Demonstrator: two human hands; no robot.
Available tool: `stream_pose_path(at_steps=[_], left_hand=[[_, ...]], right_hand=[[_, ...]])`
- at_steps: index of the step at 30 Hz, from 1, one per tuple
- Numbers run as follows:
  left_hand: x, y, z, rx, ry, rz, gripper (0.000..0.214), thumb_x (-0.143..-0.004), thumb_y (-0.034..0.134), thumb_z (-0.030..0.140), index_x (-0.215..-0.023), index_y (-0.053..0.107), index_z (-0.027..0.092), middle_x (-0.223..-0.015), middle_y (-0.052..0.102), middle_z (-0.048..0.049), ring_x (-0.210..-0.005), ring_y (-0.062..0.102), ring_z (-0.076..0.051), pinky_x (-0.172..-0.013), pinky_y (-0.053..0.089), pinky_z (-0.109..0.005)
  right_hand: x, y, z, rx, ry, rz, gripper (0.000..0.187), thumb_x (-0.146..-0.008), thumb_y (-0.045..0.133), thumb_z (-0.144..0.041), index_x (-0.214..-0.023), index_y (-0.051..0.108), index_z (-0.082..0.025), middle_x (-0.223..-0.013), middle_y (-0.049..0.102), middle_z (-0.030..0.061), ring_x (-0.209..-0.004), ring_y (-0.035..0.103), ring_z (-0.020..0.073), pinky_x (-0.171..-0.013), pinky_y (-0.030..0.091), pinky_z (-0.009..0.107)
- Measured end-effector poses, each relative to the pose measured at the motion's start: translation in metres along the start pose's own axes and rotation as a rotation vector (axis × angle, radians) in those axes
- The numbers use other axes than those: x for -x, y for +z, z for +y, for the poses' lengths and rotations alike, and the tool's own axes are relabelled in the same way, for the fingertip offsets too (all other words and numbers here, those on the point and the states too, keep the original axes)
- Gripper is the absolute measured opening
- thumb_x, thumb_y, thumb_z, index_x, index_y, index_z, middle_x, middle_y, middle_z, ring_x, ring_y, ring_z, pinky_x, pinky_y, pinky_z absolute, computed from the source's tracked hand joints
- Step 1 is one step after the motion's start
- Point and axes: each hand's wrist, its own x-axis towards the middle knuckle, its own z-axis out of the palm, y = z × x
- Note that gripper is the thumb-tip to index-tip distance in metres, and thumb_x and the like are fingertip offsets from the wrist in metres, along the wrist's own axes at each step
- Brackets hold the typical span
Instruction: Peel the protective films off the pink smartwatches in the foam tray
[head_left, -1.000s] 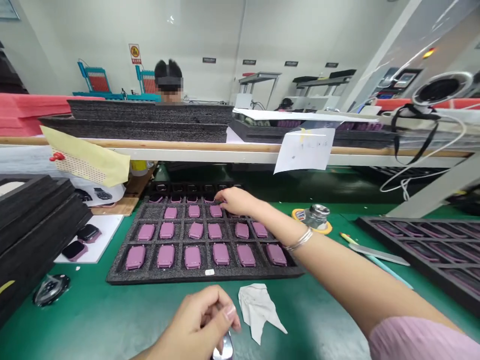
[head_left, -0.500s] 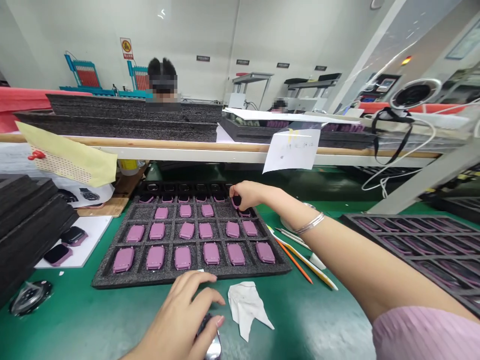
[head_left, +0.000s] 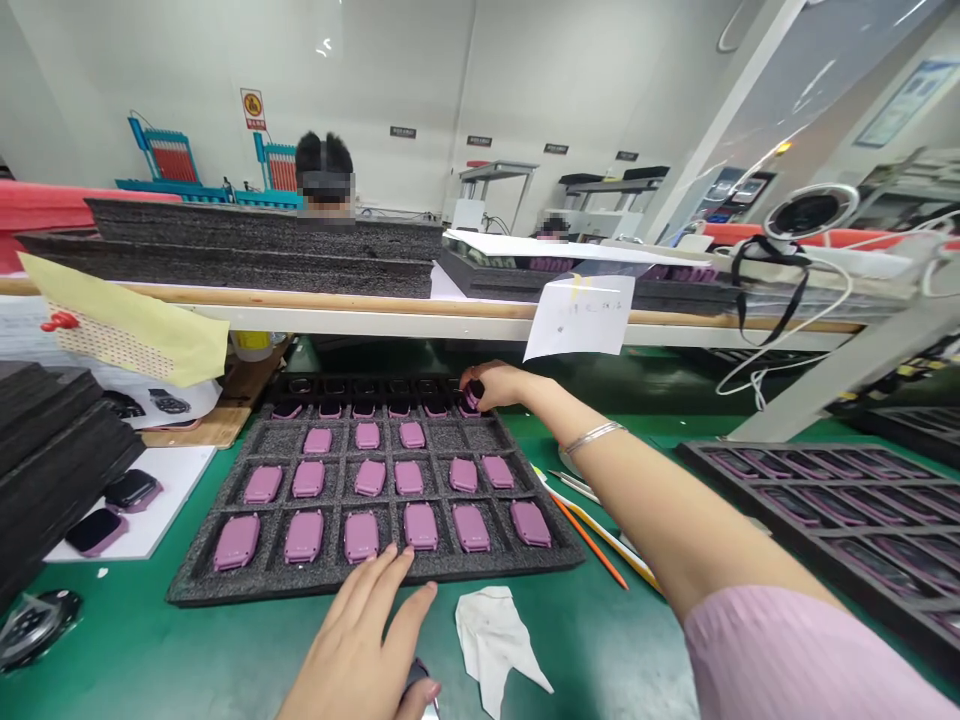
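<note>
A black foam tray [head_left: 187, 580] with several compartments lies on the green bench, holding purple watch cases [head_left: 363, 535]. Along its far side are more watches [head_left: 364, 408], dark faces showing. My right hand [head_left: 495, 385] reaches to the far right corner, thumb and fingers pinched on a purple watch [head_left: 474, 392]; the fingers partly cover it. My left hand [head_left: 364, 630] spreads its fingers, the tips at the tray's front edge. Beneath its thumb sits a small dark and shiny object [head_left: 417, 675], mostly hidden. A white crumpled cloth [head_left: 495, 640] lies to the right.
A second tray of watches [head_left: 832, 520] stands at right. Orange and yellow pen-like tools [head_left: 596, 545] lie between. At left are stacked black foam [head_left: 60, 450], two watches on a white sheet [head_left: 180, 490] and a round black item [head_left: 37, 625]. A shelf [head_left: 375, 310] spans above; a person sits beyond.
My right hand has shifted slightly toward the tray's far row with the watch. The second-row compartment near it now shows bare foam. My left hand has stretched forward, its fingertips reaching the tray.
</note>
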Motion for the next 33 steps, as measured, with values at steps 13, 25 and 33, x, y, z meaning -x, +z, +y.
stream_pose_path(at_steps=[13, 25, 33], left_hand=[[-0.004, 0.006, 0.001, -0.082, 0.062, -0.02, 0.059, -0.073, 0.074, 0.02, -0.13, 0.061, 0.018, -0.143, 0.056, -0.0246, -0.13, 0.056, -0.043, -0.098, 0.056, -0.056], [-0.012, -0.019, 0.013, -0.011, -0.016, -0.096, 0.045, -0.084, 0.065, 0.021, -0.129, 0.065, 0.018, -0.144, 0.056, -0.0234, -0.135, 0.053, -0.041, -0.101, 0.054, -0.059], [-0.004, 0.025, 0.004, 0.063, -0.094, 0.02, 0.053, -0.072, 0.071, 0.019, -0.126, 0.066, 0.022, -0.145, 0.055, -0.0185, -0.136, 0.049, -0.042, -0.104, 0.05, -0.062]], right_hand=[[-0.03, -0.013, -0.027, -0.008, -0.033, -0.064, 0.034, -0.097, 0.063, -0.035, -0.126, 0.061, -0.019, -0.128, 0.062, 0.0091, -0.11, 0.064, 0.0239, -0.092, 0.056, 0.045], [-0.034, -0.005, -0.049, -0.12, -0.044, -0.147, 0.035, -0.097, 0.062, -0.036, -0.128, 0.06, -0.019, -0.13, 0.061, 0.0093, -0.109, 0.064, 0.024, -0.091, 0.057, 0.044], [-0.04, -0.01, -0.068, -0.122, 0.046, -0.192, 0.034, -0.097, 0.063, -0.035, -0.125, 0.06, -0.017, -0.123, 0.064, 0.0091, -0.103, 0.067, 0.0217, -0.086, 0.059, 0.042]])
